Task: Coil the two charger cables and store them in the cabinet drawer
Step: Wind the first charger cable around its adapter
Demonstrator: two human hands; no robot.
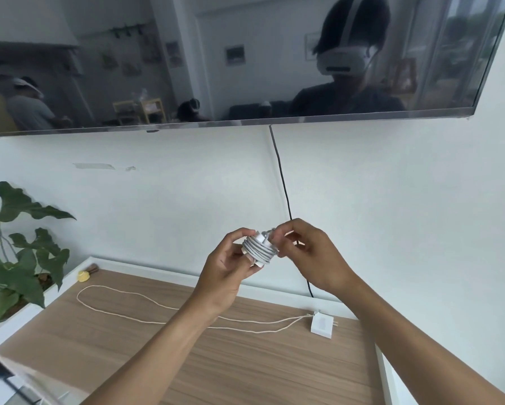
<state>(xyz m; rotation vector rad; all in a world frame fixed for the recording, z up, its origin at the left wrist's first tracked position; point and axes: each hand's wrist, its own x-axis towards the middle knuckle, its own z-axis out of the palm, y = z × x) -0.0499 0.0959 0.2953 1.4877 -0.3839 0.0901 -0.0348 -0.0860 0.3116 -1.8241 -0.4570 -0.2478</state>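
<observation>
Wood-grain surface [245,369] is nearest. I count two charger cables. One loose cable [128,293] lies uncoiled on the surface in a long loop and ends at one white adapter [321,325] on the right. One coiled cable [258,248] is up in the air between two hands. The left hand [228,264] grips the bundle from the side, fingers curled round it. The right hand [309,252] pinches the cable end at the coil's top. Far left corner: one small yellow object [83,276], with one plant [20,258] beside it. On the wall: one black cord [283,185] hanging from one TV [216,54].
</observation>
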